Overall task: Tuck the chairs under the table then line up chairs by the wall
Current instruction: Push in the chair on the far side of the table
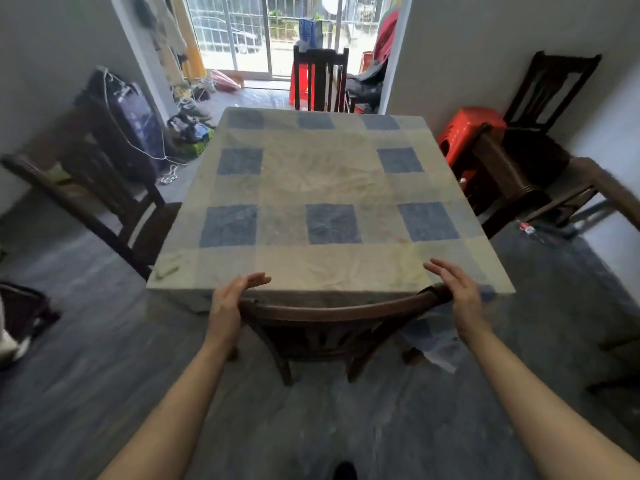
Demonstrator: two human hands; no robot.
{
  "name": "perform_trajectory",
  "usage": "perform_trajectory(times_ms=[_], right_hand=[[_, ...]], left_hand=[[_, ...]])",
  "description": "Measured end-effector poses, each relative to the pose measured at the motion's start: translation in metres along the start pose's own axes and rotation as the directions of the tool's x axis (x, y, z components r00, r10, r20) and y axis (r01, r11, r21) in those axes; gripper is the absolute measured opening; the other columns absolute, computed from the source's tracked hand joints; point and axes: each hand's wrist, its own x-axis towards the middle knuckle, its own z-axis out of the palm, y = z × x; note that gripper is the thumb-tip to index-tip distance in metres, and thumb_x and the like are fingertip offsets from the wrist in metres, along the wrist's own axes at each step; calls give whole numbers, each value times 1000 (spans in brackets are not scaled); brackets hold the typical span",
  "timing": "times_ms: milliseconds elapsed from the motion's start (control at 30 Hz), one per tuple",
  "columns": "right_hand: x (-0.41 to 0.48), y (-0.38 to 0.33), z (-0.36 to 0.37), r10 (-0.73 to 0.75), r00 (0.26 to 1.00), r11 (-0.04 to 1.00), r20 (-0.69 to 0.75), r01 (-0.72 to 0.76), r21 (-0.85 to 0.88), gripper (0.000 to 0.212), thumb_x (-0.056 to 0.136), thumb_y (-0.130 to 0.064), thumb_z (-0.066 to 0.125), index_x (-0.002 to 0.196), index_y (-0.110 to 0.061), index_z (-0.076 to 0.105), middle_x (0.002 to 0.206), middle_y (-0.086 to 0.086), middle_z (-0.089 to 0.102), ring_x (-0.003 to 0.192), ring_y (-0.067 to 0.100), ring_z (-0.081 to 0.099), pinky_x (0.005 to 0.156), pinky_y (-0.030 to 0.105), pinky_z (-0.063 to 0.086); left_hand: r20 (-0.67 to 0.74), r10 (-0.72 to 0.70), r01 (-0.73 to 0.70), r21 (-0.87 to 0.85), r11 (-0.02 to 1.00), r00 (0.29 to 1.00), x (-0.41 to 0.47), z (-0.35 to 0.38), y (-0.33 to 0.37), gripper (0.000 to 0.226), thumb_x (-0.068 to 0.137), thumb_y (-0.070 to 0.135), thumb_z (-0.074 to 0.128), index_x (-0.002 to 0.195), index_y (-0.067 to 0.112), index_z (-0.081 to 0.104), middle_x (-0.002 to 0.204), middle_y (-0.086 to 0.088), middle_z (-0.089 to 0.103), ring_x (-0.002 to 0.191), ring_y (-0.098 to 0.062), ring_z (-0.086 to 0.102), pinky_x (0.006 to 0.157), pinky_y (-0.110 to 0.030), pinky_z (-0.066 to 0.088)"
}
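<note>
A square table (329, 271) with a blue-and-cream checked cloth fills the middle. A dark wooden chair (332, 311) stands at its near side, its seat under the tabletop. My left hand (230, 299) lies at the left end of the chair's top rail with straight fingers. My right hand (457, 292) lies at the right end, fingers also straight. Another dark chair (104, 188) sits partly under the left side, one (320, 79) at the far side, and one (502, 164) at the right. A further chair (547, 95) stands by the right wall.
Red plastic stools (467, 133) stand between the table and the right wall. A dark suitcase (128, 116) with a white cord and loose bags lie at the left wall. A balcony doorway (263, 36) is behind the table. Grey floor lies around me.
</note>
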Motion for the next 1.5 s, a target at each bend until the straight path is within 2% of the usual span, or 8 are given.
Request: perform_trajectory(times_ms=[167,300,467,567,700,1200,1400,1500], right_hand=[[28,36,-5,104,993,990,51,-108,88,25,102,-8,55,122,-11,70,122,11,73,119,23,67,99,23,49],[34,65,-6,176,983,971,60,-183,155,21,93,-3,66,108,-13,77,114,14,77,112,25,70,102,34,49],[38,87,1,225,974,957,-5,-220,190,12,90,-6,68,81,0,74,80,11,71,86,27,60,80,30,45],[41,90,3,245,969,949,-40,-231,214,18,90,-3,67,72,-4,67,74,16,58,77,28,49,74,37,37],[40,90,4,248,965,955,-80,-230,189,29,86,3,67,61,-12,67,57,0,60,65,17,50,65,33,38],[-128,84,-10,225,968,957,-110,-198,211,31,83,5,67,57,-12,67,62,9,59,70,24,51,73,40,38],[-219,80,-16,219,962,960,-162,-183,213,33,83,8,66,56,-12,68,64,10,59,73,24,49,70,36,36],[-250,74,-17,223,958,958,-178,-181,221,33,83,10,65,57,-10,66,65,14,57,73,24,48,68,36,35]], left_hand=[[-70,-62,63,11,998,996,7,-1,-28,31,103,3,43,104,3,75,94,4,82,94,-7,74,87,-15,52],[-110,-56,57,7,998,992,15,2,-53,37,97,5,44,86,9,79,97,-12,79,93,-11,73,90,-21,53],[-180,-110,94,-97,991,977,26,7,-71,31,84,17,57,55,14,66,67,-4,71,76,-17,70,83,-28,52],[-233,-120,96,-112,989,965,29,9,-71,33,78,12,56,47,15,65,54,0,63,65,-17,64,76,-30,49],[-318,-129,93,-127,988,939,28,14,-70,40,77,4,52,41,15,63,47,2,60,58,-14,62,73,-34,47],[-332,-133,81,-166,983,934,-102,-35,-69,49,80,-8,49,38,14,62,42,0,56,49,-14,57,70,-40,43],[-306,-145,107,-137,985,941,-170,-66,-73,44,75,-7,48,38,13,61,43,-3,58,68,-33,54,76,-41,40],[-292,-159,126,-129,984,943,-195,-74,-71,47,77,-8,48,37,12,62,42,-3,57,53,-21,58,71,-39,42]])
